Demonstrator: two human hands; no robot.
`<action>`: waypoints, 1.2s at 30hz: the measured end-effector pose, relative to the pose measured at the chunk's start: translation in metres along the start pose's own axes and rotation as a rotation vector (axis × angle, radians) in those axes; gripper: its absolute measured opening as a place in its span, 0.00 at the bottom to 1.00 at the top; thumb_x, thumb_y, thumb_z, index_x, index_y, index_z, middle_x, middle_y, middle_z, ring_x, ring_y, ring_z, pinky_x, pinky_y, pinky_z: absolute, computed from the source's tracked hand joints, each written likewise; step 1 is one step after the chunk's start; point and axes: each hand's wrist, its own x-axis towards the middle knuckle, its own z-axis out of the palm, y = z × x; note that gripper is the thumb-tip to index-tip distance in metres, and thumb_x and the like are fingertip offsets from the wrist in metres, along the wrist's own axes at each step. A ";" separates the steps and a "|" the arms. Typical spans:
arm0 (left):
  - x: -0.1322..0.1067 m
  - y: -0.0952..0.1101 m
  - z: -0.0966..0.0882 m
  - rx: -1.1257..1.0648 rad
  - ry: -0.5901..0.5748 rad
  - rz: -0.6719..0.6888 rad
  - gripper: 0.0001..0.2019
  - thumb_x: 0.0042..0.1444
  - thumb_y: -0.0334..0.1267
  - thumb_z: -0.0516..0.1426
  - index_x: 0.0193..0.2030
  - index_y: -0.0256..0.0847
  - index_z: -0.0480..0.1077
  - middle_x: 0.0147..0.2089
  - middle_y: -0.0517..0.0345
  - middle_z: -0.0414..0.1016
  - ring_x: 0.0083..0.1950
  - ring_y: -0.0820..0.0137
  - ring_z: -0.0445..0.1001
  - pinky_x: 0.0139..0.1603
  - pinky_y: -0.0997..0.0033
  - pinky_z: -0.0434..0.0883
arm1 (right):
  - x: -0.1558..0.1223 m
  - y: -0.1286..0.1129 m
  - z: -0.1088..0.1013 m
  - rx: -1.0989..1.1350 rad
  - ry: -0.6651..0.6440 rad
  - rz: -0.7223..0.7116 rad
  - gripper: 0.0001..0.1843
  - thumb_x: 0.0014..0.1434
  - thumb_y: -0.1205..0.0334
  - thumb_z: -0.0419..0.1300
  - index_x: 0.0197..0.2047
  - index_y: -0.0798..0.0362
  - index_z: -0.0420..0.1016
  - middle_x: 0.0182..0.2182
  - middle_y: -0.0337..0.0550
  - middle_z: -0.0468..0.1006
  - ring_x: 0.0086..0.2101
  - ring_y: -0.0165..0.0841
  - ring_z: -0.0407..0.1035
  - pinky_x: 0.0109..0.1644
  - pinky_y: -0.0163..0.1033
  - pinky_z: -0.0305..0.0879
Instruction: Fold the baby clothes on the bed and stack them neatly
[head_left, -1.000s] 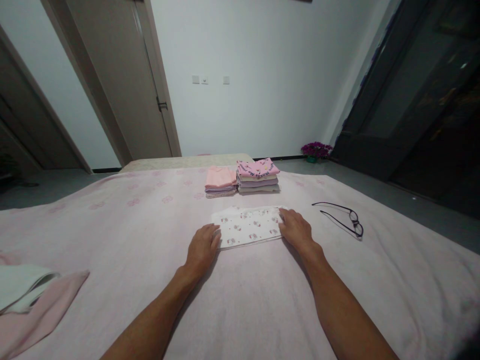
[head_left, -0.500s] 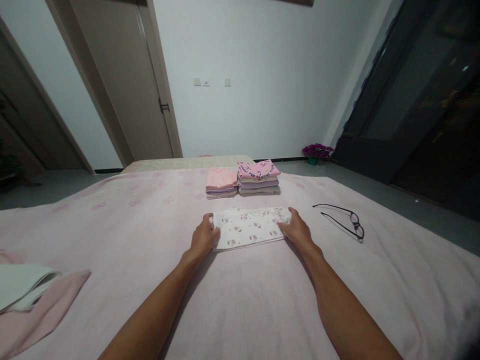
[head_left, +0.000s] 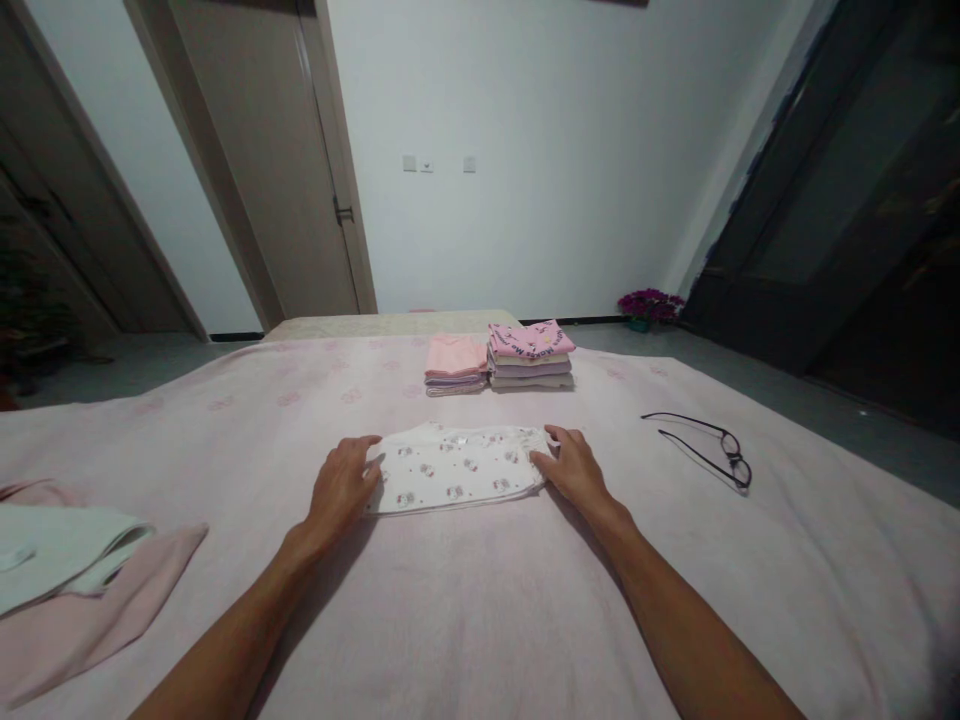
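A folded white garment (head_left: 450, 468) with a small brown-and-pink print lies on the bed in front of me. Its left end is pinched by my left hand (head_left: 341, 485), thumb on top and fingers at the far corner. At the opposite end, my right hand (head_left: 576, 470) grips the cloth the same way. Beyond it stand two stacks of folded clothes: a lower stack (head_left: 455, 362) topped by a peach piece, and a taller stack (head_left: 531, 355) topped by a pink piece with dark lettering. The two stacks touch or nearly touch.
Black-framed glasses (head_left: 701, 452) lie to the right on the pink bedspread (head_left: 465, 620). Loose clothes, one pale green (head_left: 67, 550) and one pink (head_left: 142, 600), lie at the left. Past the bed are a wall, a door (head_left: 262, 160) and purple flowers (head_left: 649, 305).
The white garment has shifted left and slightly nearer to me, with both hands on its ends. My left hand has moved farther left, and the hands are wider apart. The view has turned slightly left.
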 end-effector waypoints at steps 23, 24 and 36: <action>-0.022 0.041 0.040 0.217 -0.131 0.230 0.25 0.68 0.43 0.48 0.68 0.36 0.63 0.70 0.38 0.60 0.72 0.52 0.57 0.70 0.51 0.56 | -0.008 -0.043 0.011 -0.583 -0.044 -0.178 0.10 0.63 0.61 0.55 0.34 0.52 0.78 0.39 0.50 0.77 0.44 0.42 0.63 0.47 0.46 0.52; -0.022 0.042 0.039 0.229 -0.145 0.231 0.25 0.68 0.44 0.48 0.68 0.37 0.62 0.71 0.39 0.59 0.72 0.52 0.57 0.70 0.51 0.56 | -0.007 -0.041 0.010 -0.593 -0.048 -0.173 0.11 0.63 0.61 0.55 0.35 0.52 0.78 0.39 0.50 0.77 0.44 0.42 0.63 0.47 0.46 0.52; -0.026 0.048 0.033 0.274 -0.226 0.257 0.29 0.65 0.53 0.49 0.72 0.52 0.55 0.74 0.44 0.52 0.74 0.46 0.49 0.70 0.41 0.50 | -0.040 -0.085 0.024 -0.362 -0.134 -0.592 0.26 0.68 0.63 0.47 0.67 0.58 0.62 0.66 0.53 0.62 0.66 0.43 0.51 0.68 0.50 0.48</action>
